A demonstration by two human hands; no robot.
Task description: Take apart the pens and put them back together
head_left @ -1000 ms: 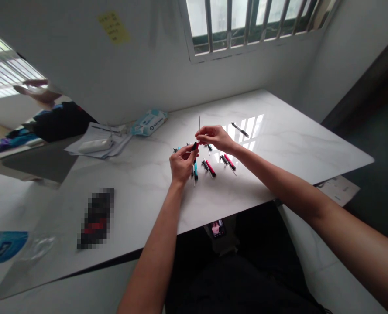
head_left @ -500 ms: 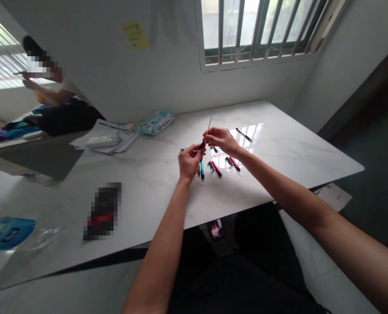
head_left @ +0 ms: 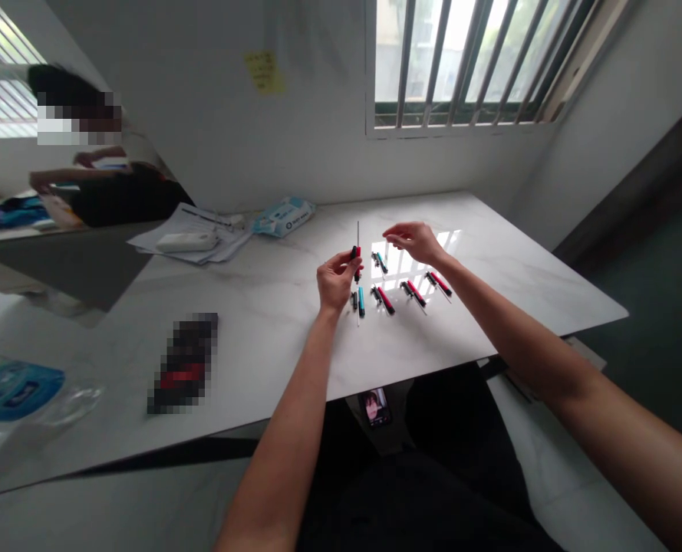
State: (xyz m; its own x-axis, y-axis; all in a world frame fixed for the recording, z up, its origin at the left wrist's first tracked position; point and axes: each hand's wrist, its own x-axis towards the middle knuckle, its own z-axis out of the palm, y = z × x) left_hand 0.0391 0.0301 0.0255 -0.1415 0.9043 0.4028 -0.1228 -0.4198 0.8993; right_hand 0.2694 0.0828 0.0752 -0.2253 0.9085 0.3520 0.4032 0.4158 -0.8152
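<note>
My left hand (head_left: pixel 334 280) is closed round a red and black pen part (head_left: pixel 355 261) with a thin refill sticking straight up from it. My right hand (head_left: pixel 413 241) hovers above the white marble table (head_left: pixel 271 322), a little to the right of that pen, fingers loosely apart and holding nothing that I can see. Below the hands, several pens and pen parts lie in a row: a teal one (head_left: pixel 360 301), red ones (head_left: pixel 385 299) (head_left: pixel 414 291) (head_left: pixel 439 283), and a teal piece (head_left: pixel 380 262) farther back.
A blue wipes pack (head_left: pixel 283 216) and papers with a white remote (head_left: pixel 186 241) lie at the table's back. A pixelated dark object (head_left: pixel 184 362) sits on the left. Another person (head_left: pixel 87 180) is seated far left. A phone (head_left: pixel 373 407) rests in my lap.
My right hand has let go of the refill and moved right, away from the pen. The left hand now holds the pen upright alone. The camera has tilted up and to the right.
</note>
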